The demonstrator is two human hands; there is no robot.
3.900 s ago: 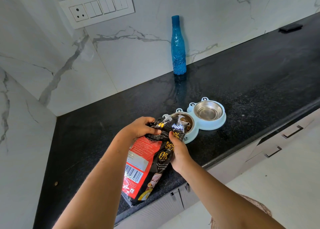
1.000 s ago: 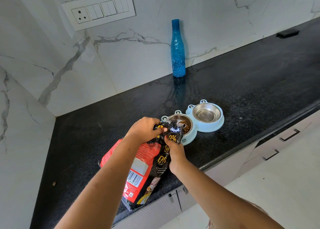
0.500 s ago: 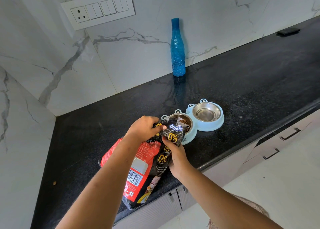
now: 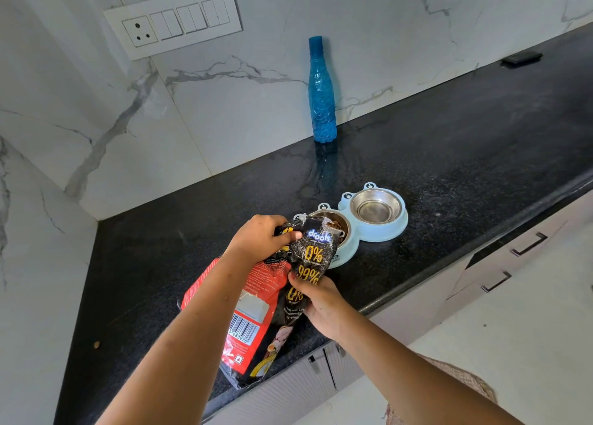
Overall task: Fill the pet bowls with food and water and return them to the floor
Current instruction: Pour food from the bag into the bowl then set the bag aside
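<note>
In the head view, the food step looked nearly over: the left hand (image 4: 261, 236) pinched the crumpled top of the pet food bag (image 4: 272, 296) just left of centre, while the right hand (image 4: 322, 305) gripped the bag's dark side panel lower down, both closed on it, close together but not touching. The bag lay tilted on the black countertop (image 4: 465, 155), its mouth over the rim of the left bowl (image 4: 337, 224), where brown kibble showed; how full that bowl was could not be judged, since the bag hid most of it. The right bowl (image 4: 377, 206), in the same pale blue double stand (image 4: 394, 228) at centre right, looked dry and empty. The blue water bottle (image 4: 322, 97) stood upright against the marble wall in the upper centre, well apart from both hands. By my reading, the next move called for setting the bag aside, reaching up for the bottle and uncapping it, then pouring into the right bowl without wetting the kibble beside it. The floor (image 4: 529, 328) showed at lower right.
</note>
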